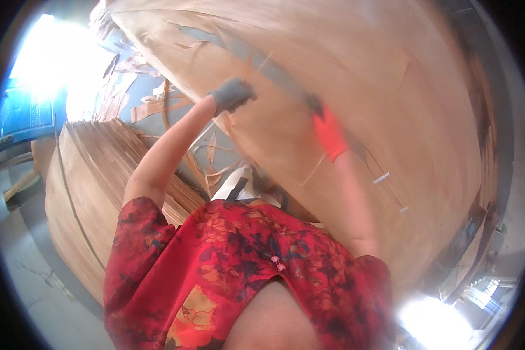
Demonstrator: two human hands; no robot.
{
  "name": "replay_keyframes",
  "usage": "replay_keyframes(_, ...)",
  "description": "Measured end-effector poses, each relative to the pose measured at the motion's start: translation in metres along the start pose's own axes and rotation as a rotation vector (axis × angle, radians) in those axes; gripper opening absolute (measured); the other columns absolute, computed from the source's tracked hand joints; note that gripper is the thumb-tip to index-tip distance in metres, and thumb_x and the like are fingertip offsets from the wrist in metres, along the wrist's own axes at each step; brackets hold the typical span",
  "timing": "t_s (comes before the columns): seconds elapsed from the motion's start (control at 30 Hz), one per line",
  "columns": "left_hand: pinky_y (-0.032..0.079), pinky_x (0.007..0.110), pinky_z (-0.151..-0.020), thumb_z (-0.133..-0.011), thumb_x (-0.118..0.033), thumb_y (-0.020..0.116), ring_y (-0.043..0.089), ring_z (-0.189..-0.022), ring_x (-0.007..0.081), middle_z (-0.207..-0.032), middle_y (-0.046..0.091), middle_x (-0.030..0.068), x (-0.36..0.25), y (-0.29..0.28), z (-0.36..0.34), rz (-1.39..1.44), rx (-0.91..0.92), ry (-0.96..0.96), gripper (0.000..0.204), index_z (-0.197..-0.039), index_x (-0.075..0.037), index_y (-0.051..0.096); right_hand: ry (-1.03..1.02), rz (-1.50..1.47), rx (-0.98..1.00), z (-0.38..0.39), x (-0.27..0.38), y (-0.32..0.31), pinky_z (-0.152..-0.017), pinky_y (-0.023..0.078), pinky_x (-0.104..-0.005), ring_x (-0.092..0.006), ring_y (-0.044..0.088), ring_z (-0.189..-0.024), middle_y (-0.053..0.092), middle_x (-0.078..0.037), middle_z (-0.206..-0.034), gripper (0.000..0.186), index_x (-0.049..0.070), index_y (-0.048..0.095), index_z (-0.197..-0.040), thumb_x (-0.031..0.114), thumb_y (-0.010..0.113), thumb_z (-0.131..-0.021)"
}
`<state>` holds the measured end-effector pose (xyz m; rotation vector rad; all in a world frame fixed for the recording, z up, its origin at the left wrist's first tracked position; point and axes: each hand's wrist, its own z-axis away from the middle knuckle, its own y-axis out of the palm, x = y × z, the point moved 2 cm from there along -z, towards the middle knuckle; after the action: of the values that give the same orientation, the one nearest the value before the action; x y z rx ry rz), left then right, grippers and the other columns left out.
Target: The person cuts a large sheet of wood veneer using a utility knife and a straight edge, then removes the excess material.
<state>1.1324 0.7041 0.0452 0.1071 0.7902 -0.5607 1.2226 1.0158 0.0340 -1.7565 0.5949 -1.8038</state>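
Broad, thin, tan wood veneer sheets point(367, 87) lie before me in a large pile. My left hand point(233, 94), in a grey glove with dark fingers, is over the pile's left part near its edge. Its fingers look curled in, but blur hides whether anything is in them. To the right, my right hand point(328, 128) wears an orange-red glove with dark fingertips and is over the veneer beside a long grey gap or torn patch point(280, 74). Motion smears its fingers, so their grip is unclear.
A second stack of veneer point(93, 181) stands at my left, its layered edges showing. Torn veneer scraps point(119, 93) and loose strips point(210, 169) litter the floor between the stacks. A blue object point(29, 111) is at the far left. Small white pieces point(381, 178) lie on the right side.
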Motion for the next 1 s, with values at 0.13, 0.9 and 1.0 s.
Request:
replay_keyframes(0.13, 0.034, 0.028, -0.036, -0.086, -0.022, 0.071, 0.042, -0.041, 0.0131, -0.062, 0.052, 0.0028, -0.018, -0.004, -0.020, -0.081, -0.022, 0.028, 0.016, -0.089, -0.007, 0.070, -0.100, 0.376, 0.216, 0.002, 0.000, -0.011, -0.085, 0.052, -0.0421, -0.0356, 0.063, -0.103, 0.063, -0.014, -0.117, 0.043, 0.026, 0.053, -0.141, 0.024, 0.057, -0.098)
replay_keyframes(0.9, 0.035, 0.048, -0.106, -0.082, -0.053, 0.073, 0.043, -0.126, 0.0328, -0.141, 0.039, 0.0113, 0.312, -0.191, 0.134, -1.046, -0.275, -0.298, 0.075, -0.140, -0.014, 0.047, 0.131, -0.274, 0.375, 0.002, 0.017, -0.027, -0.074, 0.053, -0.0372, -0.0245, 0.068, -0.097, 0.066, -0.011, -0.115, 0.050, 0.019, 0.042, -0.148, 0.023, 0.056, -0.100)
replay_keyframes(1.0, 0.050, 0.050, -0.099, -0.083, -0.056, 0.071, 0.049, -0.129, 0.0382, -0.151, 0.046, 0.0076, 0.319, -0.103, 0.175, 0.057, -0.076, -0.354, 0.063, -0.129, -0.013, 0.064, 0.281, -0.837, 0.327, 0.056, 0.055, -0.063, -0.066, 0.051, -0.0320, -0.0217, 0.069, -0.090, 0.067, -0.010, -0.110, 0.054, 0.015, 0.038, -0.149, 0.024, 0.059, -0.100)
